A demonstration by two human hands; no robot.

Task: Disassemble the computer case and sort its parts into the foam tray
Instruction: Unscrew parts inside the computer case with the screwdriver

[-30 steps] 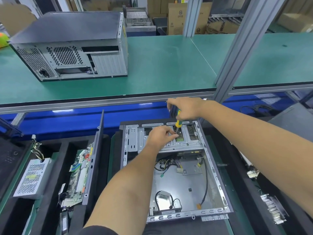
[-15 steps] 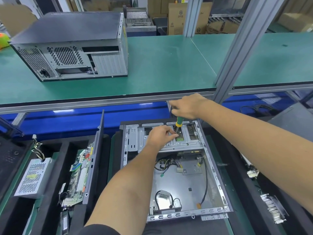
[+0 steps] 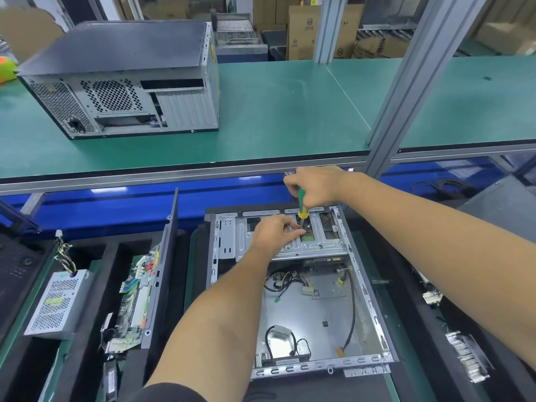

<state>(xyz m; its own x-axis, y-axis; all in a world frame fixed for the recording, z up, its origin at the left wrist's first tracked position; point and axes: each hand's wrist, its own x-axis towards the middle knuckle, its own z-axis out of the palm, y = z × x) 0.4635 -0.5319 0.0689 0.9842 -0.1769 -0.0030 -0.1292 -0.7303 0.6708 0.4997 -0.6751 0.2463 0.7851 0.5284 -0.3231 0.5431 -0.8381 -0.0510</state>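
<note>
The open computer case lies flat in the middle of the black foam tray, with loose cables inside. At its far end sits a metal drive bracket. My right hand grips a green and yellow screwdriver, held nearly upright with its tip down on the bracket. My left hand rests on the bracket and pinches at the screwdriver's tip; what it pinches is hidden.
In the tray's left slots stand a power supply, a motherboard and a dark side panel. Small parts lie at the right. A second closed case sits on the green upper shelf. An aluminium post rises right of my hands.
My right hand has shifted a little on the screwdriver handle. My left hand stays at the tip on the bracket.
</note>
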